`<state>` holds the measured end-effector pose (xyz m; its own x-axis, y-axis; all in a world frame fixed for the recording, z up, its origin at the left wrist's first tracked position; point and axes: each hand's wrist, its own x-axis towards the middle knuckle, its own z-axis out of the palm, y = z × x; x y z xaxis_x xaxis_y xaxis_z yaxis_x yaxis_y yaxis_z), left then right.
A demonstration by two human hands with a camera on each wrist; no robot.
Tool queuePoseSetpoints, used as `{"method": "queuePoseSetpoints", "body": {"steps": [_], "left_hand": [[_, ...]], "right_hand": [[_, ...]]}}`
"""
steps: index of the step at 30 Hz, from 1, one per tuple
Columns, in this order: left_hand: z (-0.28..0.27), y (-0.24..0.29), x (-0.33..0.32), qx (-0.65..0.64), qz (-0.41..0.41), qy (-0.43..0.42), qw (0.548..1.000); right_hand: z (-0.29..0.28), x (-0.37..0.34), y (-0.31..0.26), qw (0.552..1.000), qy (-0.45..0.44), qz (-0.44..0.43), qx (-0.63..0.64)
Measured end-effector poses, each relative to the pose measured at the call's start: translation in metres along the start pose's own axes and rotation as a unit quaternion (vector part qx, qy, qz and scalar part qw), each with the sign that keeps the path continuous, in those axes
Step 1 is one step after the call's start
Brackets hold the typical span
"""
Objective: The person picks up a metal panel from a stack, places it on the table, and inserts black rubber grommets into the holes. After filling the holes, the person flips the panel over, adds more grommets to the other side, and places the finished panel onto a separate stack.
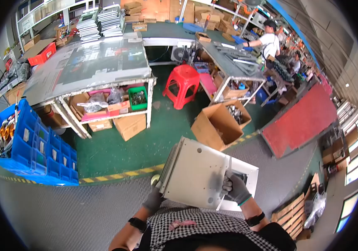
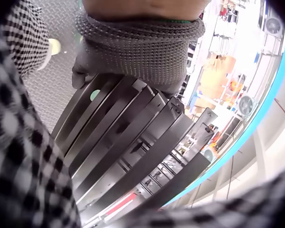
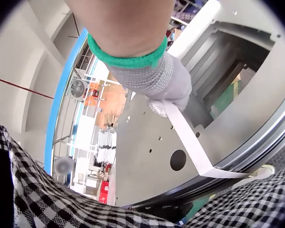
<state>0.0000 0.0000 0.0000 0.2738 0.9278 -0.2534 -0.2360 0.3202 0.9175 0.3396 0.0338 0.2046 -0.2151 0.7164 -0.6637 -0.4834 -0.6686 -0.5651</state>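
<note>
In the head view a stack of light grey sheet-metal panels [image 1: 193, 171] with round holes is held in front of the waist. My left hand [image 1: 154, 200], in a grey knit glove, grips the stack's left side. Several flanged panel edges [image 2: 128, 128] fan out below that glove [image 2: 133, 59] in the left wrist view. My right hand [image 1: 235, 188], gloved with a green cuff, has its fingers curled round a narrow bent flange [image 3: 187, 140] at the right side. Beside it lies a paler panel [image 1: 252, 169] with a rectangular cutout; the right fingertips are partly hidden.
An open cardboard box [image 1: 218, 127] stands just ahead. Blue crates [image 1: 36, 150] are stacked at the left, near a metal-topped workbench [image 1: 99, 62]. A red stool [image 1: 182, 85] stands between benches. A tilted red board [image 1: 300, 119] and wooden pallet [image 1: 291, 215] are right; a person [image 1: 268, 42] works behind.
</note>
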Motion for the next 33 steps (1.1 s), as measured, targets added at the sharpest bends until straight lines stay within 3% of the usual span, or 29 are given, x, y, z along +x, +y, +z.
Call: {"method": "queuePoseSetpoints", "body": {"steps": [2,3,4,8,10,12,15,16,17,18,19,20,21,24,25,26,27,29,31,33], "left_hand": [[0.029,0.013,0.085,-0.039,0.063,0.043,0.996],[0.043,0.011,0.129,-0.055,0.095,0.063,0.992],[0.022,0.030,0.173,-0.176,0.038,0.068,0.981],[-0.038,0.099,0.322,-0.001,0.089,0.021,0.996],[-0.047,0.146,0.388,-0.033,0.053,0.029,0.998],[-0.045,0.201,0.457,-0.235,-0.075,0.055,0.968],[-0.060,0.176,0.576,-0.268,-0.025,0.045,0.962],[-0.055,0.199,0.603,-0.108,0.078,0.068,0.989],[-0.058,0.201,0.633,0.071,0.125,0.075,0.987],[-0.062,0.203,0.664,0.279,0.166,0.106,0.940],[-0.066,0.204,0.695,0.440,0.202,0.150,0.862],[-0.076,0.181,0.726,0.389,0.179,0.148,0.891],[-0.082,0.191,0.743,0.379,0.172,0.153,0.897],[-0.102,0.238,0.793,0.357,0.180,0.183,0.898],[-0.108,0.266,0.810,0.178,0.133,0.161,0.962],[-0.113,0.294,0.828,-0.060,0.090,0.157,0.982],[-0.119,0.323,0.846,-0.254,0.050,0.179,0.949],[-0.138,0.359,0.900,-0.332,0.051,0.144,0.931],[-0.170,0.394,0.943,-0.183,0.004,0.154,0.971],[-0.185,0.444,0.984,-0.138,0.023,0.142,0.980]], "right_hand": [[0.002,0.026,-0.010,0.999,0.013,-0.036,-0.034],[0.022,0.064,-0.128,0.992,0.090,-0.008,-0.084],[0.043,0.102,-0.156,0.993,0.080,-0.018,-0.082],[0.098,0.223,-0.279,0.996,0.036,-0.019,-0.080],[0.117,0.283,-0.342,0.995,0.015,-0.016,-0.102],[0.128,0.356,-0.410,0.993,-0.004,0.019,-0.116],[0.147,0.467,-0.509,0.984,-0.037,0.052,-0.169],[0.164,0.497,-0.538,0.978,-0.038,0.051,-0.199],[0.181,0.528,-0.564,0.973,-0.037,0.047,-0.224],[0.191,0.558,-0.592,0.969,-0.018,0.071,-0.238],[0.199,0.584,-0.619,0.961,-0.044,0.072,-0.262],[0.211,0.608,-0.645,0.949,-0.031,0.074,-0.306],[0.227,0.632,-0.669,0.934,-0.021,0.078,-0.348],[0.290,0.700,-0.743,0.878,-0.026,0.071,-0.473],[0.314,0.718,-0.764,0.850,-0.005,0.064,-0.522],[0.313,0.754,-0.796,0.824,-0.063,0.026,-0.562],[0.306,0.785,-0.817,0.796,-0.117,-0.007,-0.594],[0.367,0.798,-0.848,0.693,-0.047,-0.044,-0.718],[0.408,0.831,-0.888,0.574,-0.010,-0.088,-0.814],[0.425,0.870,-0.926,0.483,-0.012,-0.140,-0.864]]}}
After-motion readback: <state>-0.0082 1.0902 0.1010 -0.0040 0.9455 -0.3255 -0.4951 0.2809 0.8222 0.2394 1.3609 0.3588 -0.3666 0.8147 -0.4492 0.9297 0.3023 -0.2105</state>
